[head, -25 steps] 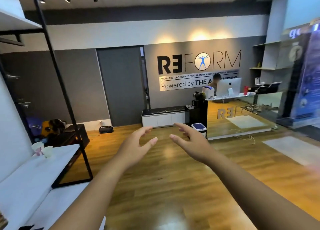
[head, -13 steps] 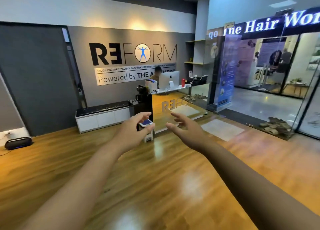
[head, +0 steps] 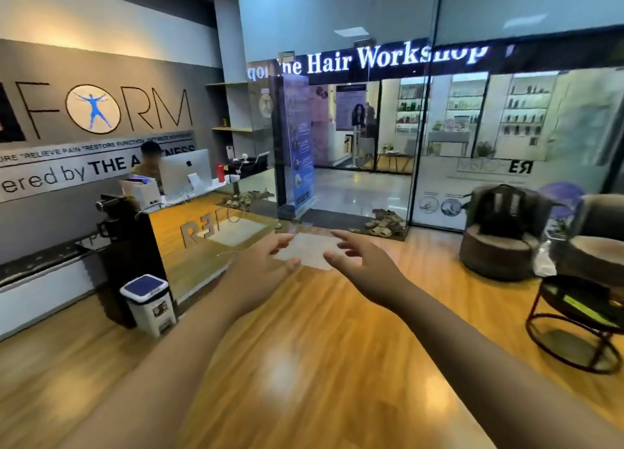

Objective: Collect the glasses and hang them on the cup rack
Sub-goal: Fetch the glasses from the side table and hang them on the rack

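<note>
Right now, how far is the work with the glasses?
Nothing looks done. Left hand and right hand are open and empty over the wooden floor. No glasses or cup rack are in view, so collecting and hanging all remain.

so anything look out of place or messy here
Only the sandals heaped loosely on the floor by the glass entrance. Otherwise tidy; both hands are empty, with no glasses or cup rack visible.

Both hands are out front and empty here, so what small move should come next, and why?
Probably keep turning to look for glasses. The left hand and right hand hold nothing, and no glasses or cup rack show here, only the desk and round side table.
</note>
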Demonstrator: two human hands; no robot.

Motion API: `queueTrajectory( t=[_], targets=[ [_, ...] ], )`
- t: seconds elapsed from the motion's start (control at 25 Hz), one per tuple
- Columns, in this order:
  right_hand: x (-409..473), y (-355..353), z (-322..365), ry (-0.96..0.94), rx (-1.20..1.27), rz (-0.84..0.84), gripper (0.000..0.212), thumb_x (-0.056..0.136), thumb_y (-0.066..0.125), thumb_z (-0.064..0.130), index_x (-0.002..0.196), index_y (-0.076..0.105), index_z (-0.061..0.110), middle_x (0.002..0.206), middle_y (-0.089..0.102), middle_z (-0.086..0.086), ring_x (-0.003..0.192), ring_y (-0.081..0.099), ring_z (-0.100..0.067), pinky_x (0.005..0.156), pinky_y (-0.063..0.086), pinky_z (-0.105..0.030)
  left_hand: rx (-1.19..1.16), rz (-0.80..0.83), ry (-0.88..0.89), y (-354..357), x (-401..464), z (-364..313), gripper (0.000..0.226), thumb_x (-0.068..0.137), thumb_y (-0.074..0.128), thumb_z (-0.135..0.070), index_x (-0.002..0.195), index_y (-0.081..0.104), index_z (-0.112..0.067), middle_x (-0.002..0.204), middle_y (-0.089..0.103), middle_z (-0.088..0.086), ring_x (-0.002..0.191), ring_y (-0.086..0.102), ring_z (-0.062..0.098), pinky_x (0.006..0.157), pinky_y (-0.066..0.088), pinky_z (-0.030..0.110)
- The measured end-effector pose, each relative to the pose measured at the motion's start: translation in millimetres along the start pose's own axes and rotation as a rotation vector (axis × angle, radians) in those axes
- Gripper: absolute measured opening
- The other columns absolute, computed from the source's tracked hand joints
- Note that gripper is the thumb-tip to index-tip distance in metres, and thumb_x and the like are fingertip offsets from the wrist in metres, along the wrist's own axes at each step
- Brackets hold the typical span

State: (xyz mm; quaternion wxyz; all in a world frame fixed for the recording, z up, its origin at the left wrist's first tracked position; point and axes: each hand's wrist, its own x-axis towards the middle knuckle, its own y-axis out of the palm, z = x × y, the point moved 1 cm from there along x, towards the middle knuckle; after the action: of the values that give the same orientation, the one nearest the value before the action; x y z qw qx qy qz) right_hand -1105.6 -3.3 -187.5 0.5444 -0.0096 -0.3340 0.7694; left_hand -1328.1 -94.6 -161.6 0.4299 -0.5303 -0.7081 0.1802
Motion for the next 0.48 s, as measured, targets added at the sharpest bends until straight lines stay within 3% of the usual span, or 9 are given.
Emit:
queueTrajectory(
  t=[0.04, 0.24, 0.48],
  targets=[
    [8.6, -6.2, -11.6, 0.017, -0.012, -0.025, 0.066, 0.095, 0.064, 0.064, 0.153, 0.049, 0.039, 0.144, 0.061, 0.004, 0.127, 0.057, -0.012, 0.094, 0.049, -0.031, -0.022, 0.021, 0.012, 10.7, 18.5, 3.7, 0.050, 0.100, 0.067, -0.040, 0.147, 0.056, -0.029, 0.135, 0.062, -0.011, 0.120, 0.056, 0.006, 0.089, 0.041, 0.015],
    [65.1, -45.7, -67.2, 0.074, -0.079, -0.106, 0.065, 0.097, 0.064, 0.058, 0.156, 0.047, 0.034, 0.147, 0.060, 0.001, 0.130, 0.057, -0.016, 0.095, 0.049, -0.032, -0.074, 0.083, 0.059, 66.9, 108.3, 13.1, 0.050, 0.099, 0.068, -0.039, 0.147, 0.055, -0.029, 0.138, 0.062, -0.008, 0.126, 0.057, 0.011, 0.107, 0.049, 0.039],
    [161.4, -106.2, -152.8, 0.103, -0.106, -0.128, 0.065, 0.097, 0.063, 0.060, 0.156, 0.047, 0.036, 0.148, 0.060, 0.004, 0.132, 0.055, -0.012, 0.101, 0.050, -0.033, -0.079, 0.161, 0.137, 153.7, 243.9, 5.5, 0.053, 0.099, 0.066, -0.044, 0.148, 0.054, -0.028, 0.139, 0.063, -0.009, 0.125, 0.057, 0.007, 0.104, 0.049, 0.031]
  ],
)
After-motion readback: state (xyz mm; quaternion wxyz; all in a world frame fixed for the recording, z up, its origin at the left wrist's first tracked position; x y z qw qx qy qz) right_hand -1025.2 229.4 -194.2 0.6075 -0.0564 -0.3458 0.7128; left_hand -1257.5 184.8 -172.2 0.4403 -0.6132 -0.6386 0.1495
